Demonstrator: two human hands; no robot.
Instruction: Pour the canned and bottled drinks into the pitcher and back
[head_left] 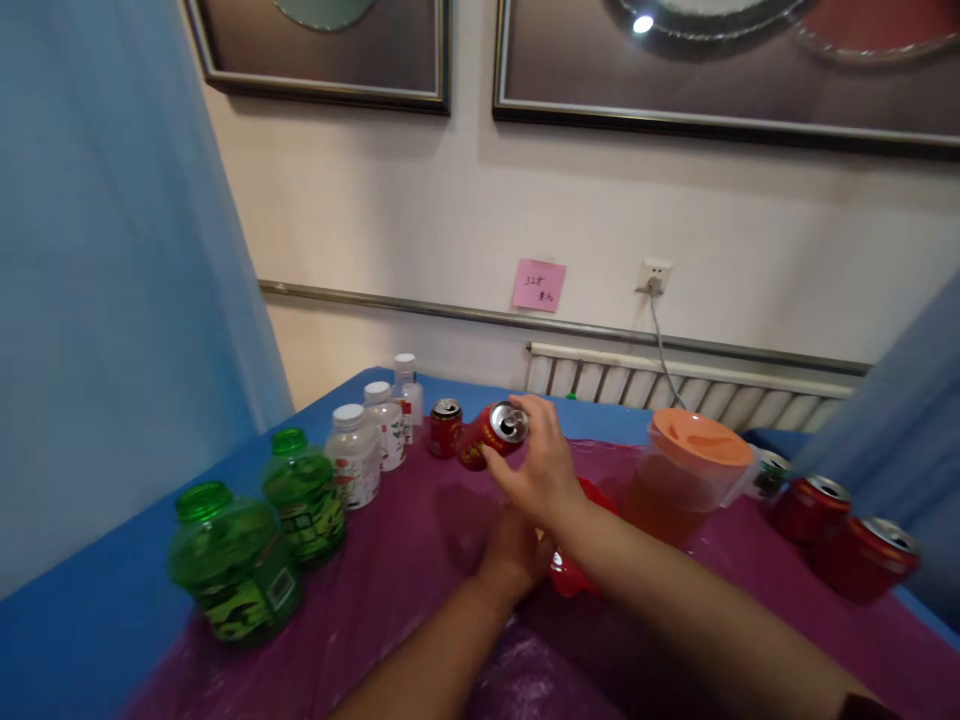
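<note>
My right hand (pixel 544 460) is wrapped round a red drink can (pixel 484 440), raised off the table and tilted so its opened top faces me. Lower down, my left hand (pixel 510 555) is closed against a shiny red plastic piece (pixel 574 575); my right forearm covers part of both, so the piece's kind cannot be made out. Just beyond the raised can, another opened red can (pixel 445 428) stands upright. To the right of my hands is a clear pitcher (pixel 660 490) with an orange lid (pixel 701 438) and amber liquid inside.
Two green plastic jars (pixel 232 575) and several white-capped bottles (pixel 354 460) line the left side. More cans (pixel 862 560) stand at the right edge. Purple plastic sheeting (pixel 375 610) covers the blue table (pixel 97 560). Behind are a radiator (pixel 600 372) and a cord (pixel 660 340); blue curtains (pixel 127 250) hang at the sides.
</note>
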